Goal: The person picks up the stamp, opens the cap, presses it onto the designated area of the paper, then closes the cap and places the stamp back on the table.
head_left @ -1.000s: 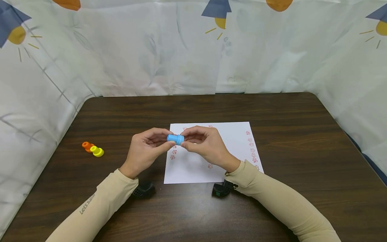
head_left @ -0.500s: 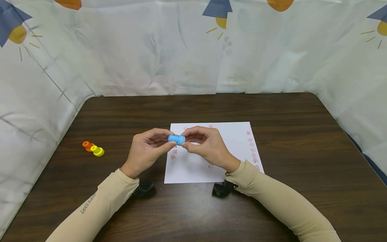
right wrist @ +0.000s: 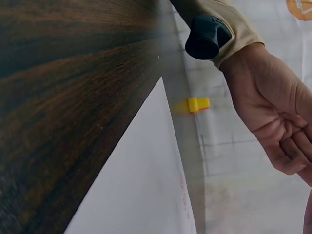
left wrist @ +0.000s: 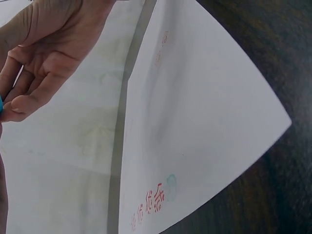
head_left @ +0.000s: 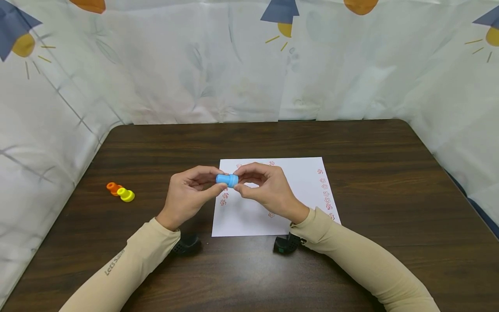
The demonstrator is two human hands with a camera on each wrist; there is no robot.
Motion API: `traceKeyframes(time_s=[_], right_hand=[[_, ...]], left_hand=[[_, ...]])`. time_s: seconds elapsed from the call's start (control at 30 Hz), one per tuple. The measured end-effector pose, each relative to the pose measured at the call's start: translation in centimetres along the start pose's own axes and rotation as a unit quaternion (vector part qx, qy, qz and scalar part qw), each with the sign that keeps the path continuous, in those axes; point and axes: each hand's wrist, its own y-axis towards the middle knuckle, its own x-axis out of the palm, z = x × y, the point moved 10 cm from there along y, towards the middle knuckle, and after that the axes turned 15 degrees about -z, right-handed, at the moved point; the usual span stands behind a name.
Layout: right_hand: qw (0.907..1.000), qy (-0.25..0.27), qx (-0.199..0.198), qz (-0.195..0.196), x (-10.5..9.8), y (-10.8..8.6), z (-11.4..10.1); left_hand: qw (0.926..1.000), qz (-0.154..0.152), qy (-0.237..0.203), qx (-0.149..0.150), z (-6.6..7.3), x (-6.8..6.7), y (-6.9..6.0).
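Between both hands, above the sheet of white paper [head_left: 269,225], is a small blue stamp [head_left: 227,180] lying sideways in the air. My left hand [head_left: 185,195] pinches its narrower end between thumb and fingers. The wider ringed end is pinched by my right hand [head_left: 270,190]. In the left wrist view the right hand [left wrist: 61,53] shows at upper left, with only a sliver of the blue stamp [left wrist: 1,105] at the frame edge. The right wrist view shows the left hand [right wrist: 268,107], its fingertips cut off. Whether the stamp's cap is loose I cannot tell.
Red printed marks line the paper's edges, with a pale green mark [left wrist: 170,187] near one corner. On the dark wooden table [head_left: 370,173], a yellow stamp [head_left: 126,195] and an orange stamp [head_left: 113,188] lie together at left. A patterned white curtain [head_left: 249,78] surrounds the table.
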Motion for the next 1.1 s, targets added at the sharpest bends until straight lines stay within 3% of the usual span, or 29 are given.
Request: traceKeyframes(time_s=[0.33,0.77,1.1], right_hand=[[0.9998,0.001,-0.018,-0.005,0.16,0.06,-0.11],[0.9990,-0.033,-0.028,0.010,-0.28,-0.04,-0.43],[0.9992,-0.031,-0.023,0.008,-0.33,-0.02,-0.41]], left_hand=[[0.9996,0.012,-0.025,0.009,-0.06,-0.20,-0.03],[0.9994,0.021,-0.019,0.019,0.18,-0.28,-0.11],[0.9998,0.020,-0.006,0.008,0.01,-0.30,-0.07]])
